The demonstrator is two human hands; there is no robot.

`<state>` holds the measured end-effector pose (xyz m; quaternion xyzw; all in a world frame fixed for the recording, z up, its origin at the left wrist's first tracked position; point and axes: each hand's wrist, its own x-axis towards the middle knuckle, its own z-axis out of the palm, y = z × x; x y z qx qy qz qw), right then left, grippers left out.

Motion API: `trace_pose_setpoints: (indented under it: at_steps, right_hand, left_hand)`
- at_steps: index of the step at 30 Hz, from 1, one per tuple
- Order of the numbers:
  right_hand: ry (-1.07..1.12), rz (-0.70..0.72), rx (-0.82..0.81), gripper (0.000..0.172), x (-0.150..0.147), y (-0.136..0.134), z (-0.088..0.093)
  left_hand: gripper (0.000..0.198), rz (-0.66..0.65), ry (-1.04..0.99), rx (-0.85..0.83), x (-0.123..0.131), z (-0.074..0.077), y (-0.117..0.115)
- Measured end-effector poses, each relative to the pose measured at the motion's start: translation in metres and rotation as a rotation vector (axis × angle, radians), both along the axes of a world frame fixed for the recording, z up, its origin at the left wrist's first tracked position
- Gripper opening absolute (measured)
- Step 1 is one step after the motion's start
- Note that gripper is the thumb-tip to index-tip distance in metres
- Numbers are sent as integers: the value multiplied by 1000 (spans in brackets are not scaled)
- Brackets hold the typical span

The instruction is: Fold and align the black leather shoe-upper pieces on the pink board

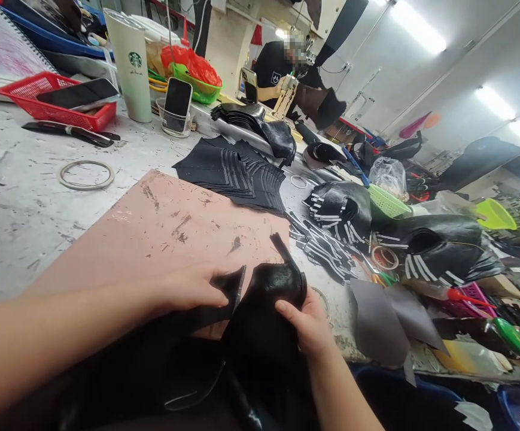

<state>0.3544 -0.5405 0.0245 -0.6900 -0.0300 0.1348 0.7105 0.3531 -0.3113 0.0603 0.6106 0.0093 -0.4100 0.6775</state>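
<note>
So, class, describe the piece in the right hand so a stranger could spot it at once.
Find the pink sheet on the white table. On its near side, the right hand holds a black piece. A shiny patch and a narrow strip sticking up at its top set it apart from the flat dark stack beyond the sheet.

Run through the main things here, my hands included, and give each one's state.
Right hand, gripping
Glossy black leathery piece, held, curved
Left hand, touching a black flap, grip unclear
Large pink sheet, flat, scuffed
Pale green tumbler, upright
Black phone on red plastic basket, dark-screened
Black phone in clear cup, propped, dark-screened
Matte black pieces, stacked, fanned
White ceiling tube, lit
</note>
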Motion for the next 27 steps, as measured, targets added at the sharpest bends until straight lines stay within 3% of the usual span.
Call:
trace_pose_setpoints:
  at_steps: [4,12,18,27]
  right_hand:
    - [11,-3,-2,41,-2,-2,-1]
    - [-85,-6,-73,37,0,-4,-3]
    - [-256,-63,-203,27,-6,0,3]
    - [-372,-126,-361,16,-12,-2,4]
  left_hand:
    - [33,-10,-53,29,0,1,-1]
    - [34,48,67,-44,0,2,-4]
    - [29,27,167,-140,0,0,-6]
    - [42,106,281,-186,-2,-5,-7]
